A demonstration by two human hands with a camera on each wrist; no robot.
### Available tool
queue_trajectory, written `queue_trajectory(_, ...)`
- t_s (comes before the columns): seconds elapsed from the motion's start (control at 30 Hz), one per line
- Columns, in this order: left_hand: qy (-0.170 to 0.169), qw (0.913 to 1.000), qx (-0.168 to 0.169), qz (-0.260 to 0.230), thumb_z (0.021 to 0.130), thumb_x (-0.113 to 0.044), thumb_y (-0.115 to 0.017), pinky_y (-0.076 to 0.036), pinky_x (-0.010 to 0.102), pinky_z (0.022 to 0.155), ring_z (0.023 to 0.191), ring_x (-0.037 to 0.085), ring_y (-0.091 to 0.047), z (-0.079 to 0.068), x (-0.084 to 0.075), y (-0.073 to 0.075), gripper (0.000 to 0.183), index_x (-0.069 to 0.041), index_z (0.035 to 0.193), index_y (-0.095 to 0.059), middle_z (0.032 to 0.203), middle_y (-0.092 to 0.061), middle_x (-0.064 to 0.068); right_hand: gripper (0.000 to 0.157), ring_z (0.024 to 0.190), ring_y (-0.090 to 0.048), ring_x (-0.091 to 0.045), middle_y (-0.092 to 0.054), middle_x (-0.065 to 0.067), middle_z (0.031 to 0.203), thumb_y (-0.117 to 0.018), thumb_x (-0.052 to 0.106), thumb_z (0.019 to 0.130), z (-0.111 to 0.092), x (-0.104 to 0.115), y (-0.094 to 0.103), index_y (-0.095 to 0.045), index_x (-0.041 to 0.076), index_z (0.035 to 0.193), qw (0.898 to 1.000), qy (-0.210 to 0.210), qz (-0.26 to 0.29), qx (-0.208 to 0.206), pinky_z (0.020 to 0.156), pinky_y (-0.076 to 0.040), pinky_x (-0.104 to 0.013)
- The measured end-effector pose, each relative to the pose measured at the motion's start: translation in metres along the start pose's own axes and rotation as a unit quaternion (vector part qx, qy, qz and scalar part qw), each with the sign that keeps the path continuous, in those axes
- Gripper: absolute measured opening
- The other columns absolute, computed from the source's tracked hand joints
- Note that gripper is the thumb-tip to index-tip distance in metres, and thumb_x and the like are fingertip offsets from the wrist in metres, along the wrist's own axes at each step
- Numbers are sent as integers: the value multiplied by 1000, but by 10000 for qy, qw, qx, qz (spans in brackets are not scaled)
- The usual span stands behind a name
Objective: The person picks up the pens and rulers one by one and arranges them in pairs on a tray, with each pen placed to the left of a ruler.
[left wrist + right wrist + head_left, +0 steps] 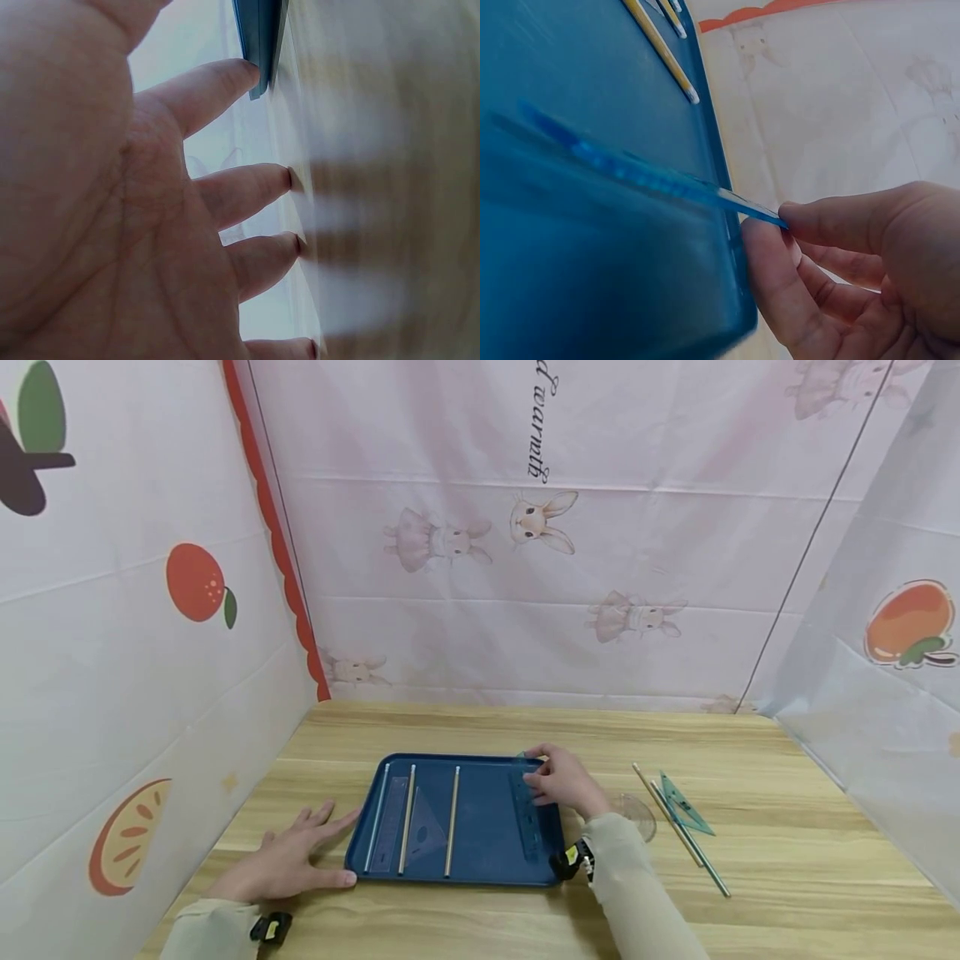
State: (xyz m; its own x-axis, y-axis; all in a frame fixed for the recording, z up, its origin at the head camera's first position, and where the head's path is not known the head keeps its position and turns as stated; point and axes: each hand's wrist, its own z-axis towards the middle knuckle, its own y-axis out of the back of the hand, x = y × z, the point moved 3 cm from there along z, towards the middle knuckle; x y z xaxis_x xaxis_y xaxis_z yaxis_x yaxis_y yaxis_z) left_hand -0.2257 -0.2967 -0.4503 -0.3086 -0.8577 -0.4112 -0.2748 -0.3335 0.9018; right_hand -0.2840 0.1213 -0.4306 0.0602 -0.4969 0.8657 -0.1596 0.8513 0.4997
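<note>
My right hand (562, 781) pinches the far end of a translucent teal ruler (525, 818) between thumb and fingers. In the right wrist view the ruler (652, 180) slants over the tray's surface. The blue tray (487, 852) lies on the table with pencils, a clear ruler (386, 827) and a clear set square (427, 835) in its left part. One pencil there is bluish (377, 818); two are gold, one (407, 818) beside the clear ruler and one (452, 822) beside the set square. My left hand (292, 856) is spread on the table, fingers touching the tray's left edge (259, 45).
Right of the tray lie a clear round-edged piece (637, 817), partly behind the right sleeve, a gold pencil (663, 810), a teal pencil (708, 868) and a teal set square (686, 806). Printed cloth walls (465, 652) stand at the back and both sides of the wooden table (810, 860).
</note>
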Motion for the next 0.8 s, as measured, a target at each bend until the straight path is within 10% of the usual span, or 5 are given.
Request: queue_trajectory(0.8,76,9999,56,-86,87,-65,-80,-6,101,99,154,72,-11,1,0,0,99,-24,168,-40,173,-20,36,48,83,-73,-21,-69,-19,108,-65,4,106,10,18,-47,-51,-1,152,9992,-15,26,410,75,-67,-37)
